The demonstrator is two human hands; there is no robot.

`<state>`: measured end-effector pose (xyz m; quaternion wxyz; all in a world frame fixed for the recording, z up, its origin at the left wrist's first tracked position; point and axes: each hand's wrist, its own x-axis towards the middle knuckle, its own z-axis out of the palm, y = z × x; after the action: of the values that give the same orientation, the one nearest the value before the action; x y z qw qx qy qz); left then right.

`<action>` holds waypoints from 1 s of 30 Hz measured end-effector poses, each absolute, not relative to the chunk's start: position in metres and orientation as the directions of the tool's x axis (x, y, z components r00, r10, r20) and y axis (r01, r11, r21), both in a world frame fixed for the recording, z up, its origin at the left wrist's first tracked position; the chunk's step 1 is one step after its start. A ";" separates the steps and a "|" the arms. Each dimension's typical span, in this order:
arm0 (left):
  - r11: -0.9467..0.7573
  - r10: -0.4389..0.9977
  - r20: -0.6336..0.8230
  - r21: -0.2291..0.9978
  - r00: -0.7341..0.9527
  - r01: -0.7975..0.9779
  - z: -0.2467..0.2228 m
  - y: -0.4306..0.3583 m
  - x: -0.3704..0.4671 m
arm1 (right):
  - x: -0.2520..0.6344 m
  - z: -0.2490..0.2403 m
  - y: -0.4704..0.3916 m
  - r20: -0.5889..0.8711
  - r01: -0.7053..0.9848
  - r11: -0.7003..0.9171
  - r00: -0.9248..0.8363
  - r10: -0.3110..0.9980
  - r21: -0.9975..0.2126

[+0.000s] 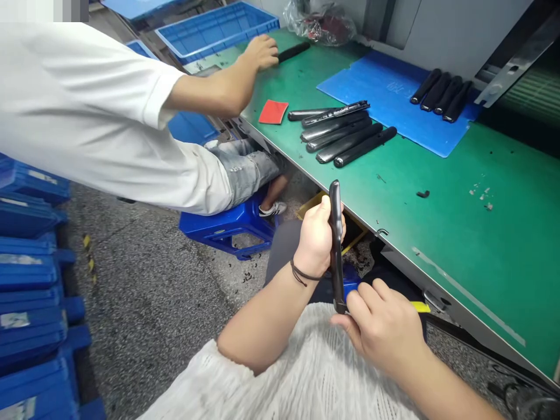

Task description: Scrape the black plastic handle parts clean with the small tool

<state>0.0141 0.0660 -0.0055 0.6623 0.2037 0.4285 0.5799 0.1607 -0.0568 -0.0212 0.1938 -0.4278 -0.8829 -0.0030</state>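
My left hand is closed around a long black plastic handle shell, held nearly upright above my lap. Close to the shell's lower end is my right hand, its fingers curled and the thumb stretched toward that end. A yellow piece sticks out behind the right hand, like the end of a tool handle; the rest of it is hidden by the fingers. On the green table, several similar black shells lie side by side, one showing its hollow inner side.
A co-worker's hand touches another black shell at the far left. Several shells lie on a blue sheet. A red square and black scraps are on the table. Blue crates stand left.
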 end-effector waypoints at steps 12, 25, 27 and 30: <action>0.078 0.824 -0.374 0.819 -0.426 -0.569 -0.043 0.096 -0.008 | 0.170 -0.049 -0.061 0.541 0.804 0.574 -0.417 0.730 -0.155; -0.063 0.819 -0.293 0.810 -0.494 -0.583 -0.057 0.098 -0.034 | 0.185 -0.125 -0.021 -0.368 0.984 0.067 -0.125 0.921 -0.166; -0.068 0.824 -0.287 0.807 -0.489 -0.587 -0.059 0.100 -0.038 | 0.190 -0.133 -0.018 -0.396 0.984 0.001 -0.072 0.915 -0.177; -0.068 0.843 -0.238 0.842 -0.482 -0.535 -0.059 0.102 -0.042 | 0.193 -0.141 -0.022 -0.409 0.975 -0.056 -0.038 0.912 -0.214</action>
<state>-0.0421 0.1016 -0.0588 0.4832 0.1601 0.4821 0.7131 0.1934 -0.0217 -0.1411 -0.0701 -0.6901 -0.6836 0.2272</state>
